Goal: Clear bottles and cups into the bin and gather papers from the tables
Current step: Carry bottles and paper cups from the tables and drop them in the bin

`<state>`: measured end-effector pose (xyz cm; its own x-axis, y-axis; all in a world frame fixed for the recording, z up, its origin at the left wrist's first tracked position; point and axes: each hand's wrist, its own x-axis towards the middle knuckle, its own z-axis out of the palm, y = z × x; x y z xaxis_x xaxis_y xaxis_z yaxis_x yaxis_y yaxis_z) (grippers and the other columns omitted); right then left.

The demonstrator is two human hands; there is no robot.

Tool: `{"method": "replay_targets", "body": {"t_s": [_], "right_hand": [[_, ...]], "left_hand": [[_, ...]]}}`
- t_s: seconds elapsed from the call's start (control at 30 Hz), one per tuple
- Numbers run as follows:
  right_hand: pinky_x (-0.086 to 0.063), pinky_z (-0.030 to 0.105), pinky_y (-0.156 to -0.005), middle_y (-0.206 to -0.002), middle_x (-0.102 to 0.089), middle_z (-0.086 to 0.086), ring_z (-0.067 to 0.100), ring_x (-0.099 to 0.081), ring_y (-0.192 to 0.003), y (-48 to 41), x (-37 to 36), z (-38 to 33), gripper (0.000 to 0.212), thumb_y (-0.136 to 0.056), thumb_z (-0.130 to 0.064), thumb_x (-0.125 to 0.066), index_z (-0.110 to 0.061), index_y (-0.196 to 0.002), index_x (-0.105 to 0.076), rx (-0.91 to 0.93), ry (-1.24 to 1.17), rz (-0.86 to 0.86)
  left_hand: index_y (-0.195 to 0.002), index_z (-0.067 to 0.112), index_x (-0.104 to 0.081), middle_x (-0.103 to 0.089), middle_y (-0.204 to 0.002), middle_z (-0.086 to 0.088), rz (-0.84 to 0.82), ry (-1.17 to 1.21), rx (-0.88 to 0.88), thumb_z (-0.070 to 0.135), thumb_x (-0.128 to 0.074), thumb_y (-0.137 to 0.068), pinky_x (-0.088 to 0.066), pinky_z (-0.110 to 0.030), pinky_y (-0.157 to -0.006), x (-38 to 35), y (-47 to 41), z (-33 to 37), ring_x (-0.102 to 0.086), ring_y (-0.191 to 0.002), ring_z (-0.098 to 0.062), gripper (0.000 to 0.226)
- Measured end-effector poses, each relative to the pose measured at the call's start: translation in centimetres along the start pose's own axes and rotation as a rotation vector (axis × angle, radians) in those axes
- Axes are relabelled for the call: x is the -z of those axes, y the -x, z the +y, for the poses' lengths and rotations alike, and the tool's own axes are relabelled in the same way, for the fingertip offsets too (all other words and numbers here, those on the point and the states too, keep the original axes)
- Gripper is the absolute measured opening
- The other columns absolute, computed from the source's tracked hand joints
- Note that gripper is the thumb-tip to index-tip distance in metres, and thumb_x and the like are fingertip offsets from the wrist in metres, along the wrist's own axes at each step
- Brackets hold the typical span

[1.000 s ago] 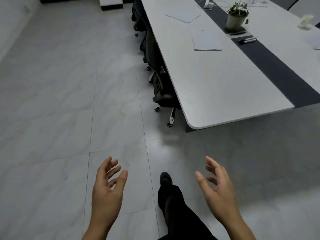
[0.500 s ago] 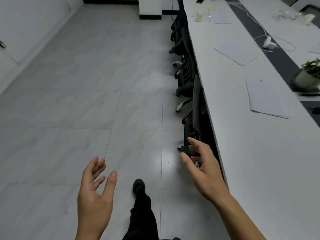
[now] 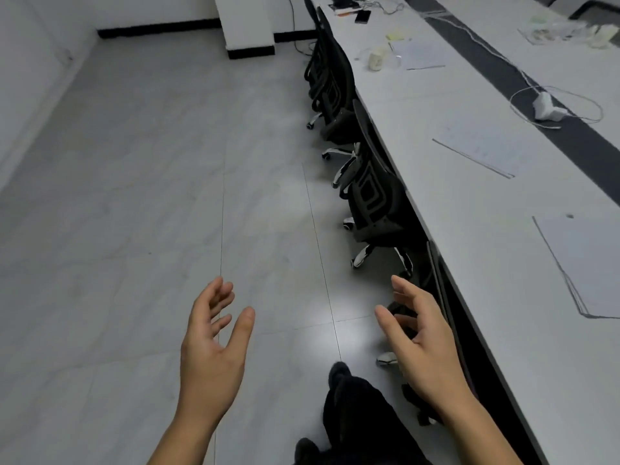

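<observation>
My left hand point(image 3: 214, 344) and my right hand point(image 3: 426, 344) are both held out over the floor, fingers spread, holding nothing. A long white table point(image 3: 469, 209) runs along my right. On it lie a stack of papers point(image 3: 583, 263) nearest me, a second sheet point(image 3: 483, 149) further on, and more paper point(image 3: 422, 55) far up. A pale cup point(image 3: 375, 61) stands beside that far paper, with clear plastic items around it. More crumpled cups or litter point(image 3: 563, 30) sit at the far right of the table.
Black office chairs point(image 3: 372, 189) are pushed in along the table's left edge, another pair point(image 3: 330, 82) further on. A white charger with cable point(image 3: 547, 107) lies on the dark centre strip. A phone point(image 3: 363, 15) lies far up. A white pillar point(image 3: 248, 25) stands ahead.
I have walked forward along the table's left side; the view swung left and the papers and chairs came closer. Both hands stay open and hold nothing.
</observation>
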<state>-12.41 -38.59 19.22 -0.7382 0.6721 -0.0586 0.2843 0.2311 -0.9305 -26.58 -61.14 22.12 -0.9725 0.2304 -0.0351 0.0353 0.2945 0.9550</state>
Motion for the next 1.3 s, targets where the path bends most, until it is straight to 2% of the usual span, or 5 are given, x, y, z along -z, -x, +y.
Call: {"method": "replay_targets", "body": {"t_s": [0.27,0.57,0.77,0.97,1.3], "right_hand": [[-0.052,0.033,-0.098,-0.131,-0.052,-0.025,-0.013,-0.05,-0.115,-23.4,-7.6,2.2,0.052,-0.091,-0.041,-0.066,-0.042,-0.139,-0.048,-0.115,-0.025,0.1],[-0.048,0.028,-0.099,-0.134,-0.051,-0.024,-0.004,-0.05,-0.125,-53.4,-11.0,-6.7,0.053,-0.093,-0.037,-0.066,-0.029,-0.143,-0.049,0.007,0.019,0.035],[-0.053,0.039,-0.095,-0.129,-0.054,-0.023,-0.002,-0.055,-0.115,-69.6,-14.1,-5.3,0.052,-0.09,-0.032,-0.07,-0.035,-0.138,-0.051,-0.073,0.05,0.101],[-0.051,0.038,-0.1,-0.132,-0.053,-0.027,-0.006,-0.053,-0.122,-85.2,-14.4,-6.8,0.05,-0.09,-0.032,-0.07,-0.036,-0.137,-0.052,-0.157,0.07,0.24],[-0.046,0.014,-0.088,-0.135,-0.05,-0.026,-0.01,-0.051,-0.121,-102.8,-9.8,-7.9,0.052,-0.092,-0.036,-0.067,-0.036,-0.14,-0.049,-0.308,-0.047,0.586]], "left_hand": [[-0.137,0.032,-0.046,-0.059,-0.131,0.015,-0.07,-0.022,0.057,0.017,-0.065,-0.091,-0.045,-0.03,-0.102,-8.2,-25.3,-1.1,-0.056,-0.121,0.0,0.052],[-0.14,0.025,-0.046,-0.061,-0.13,0.009,0.003,0.019,0.059,0.013,-0.064,-0.091,-0.045,-0.03,-0.099,-12.9,-51.5,5.2,-0.058,-0.12,-0.002,0.053],[-0.135,0.03,-0.048,-0.062,-0.127,0.012,-0.022,0.029,0.093,0.013,-0.065,-0.092,-0.046,-0.03,-0.099,-20.5,-68.6,4.3,-0.059,-0.117,0.001,0.05],[-0.137,0.027,-0.049,-0.06,-0.129,0.016,-0.222,-0.006,0.031,0.016,-0.065,-0.092,-0.044,-0.015,-0.089,-29.6,-86.4,7.6,-0.055,-0.116,0.009,0.049],[-0.138,0.025,-0.046,-0.056,-0.131,0.017,-0.619,-0.095,-0.179,0.014,-0.064,-0.094,-0.044,-0.018,-0.094,-48.1,-108.0,17.1,-0.054,-0.119,0.006,0.049]]}}
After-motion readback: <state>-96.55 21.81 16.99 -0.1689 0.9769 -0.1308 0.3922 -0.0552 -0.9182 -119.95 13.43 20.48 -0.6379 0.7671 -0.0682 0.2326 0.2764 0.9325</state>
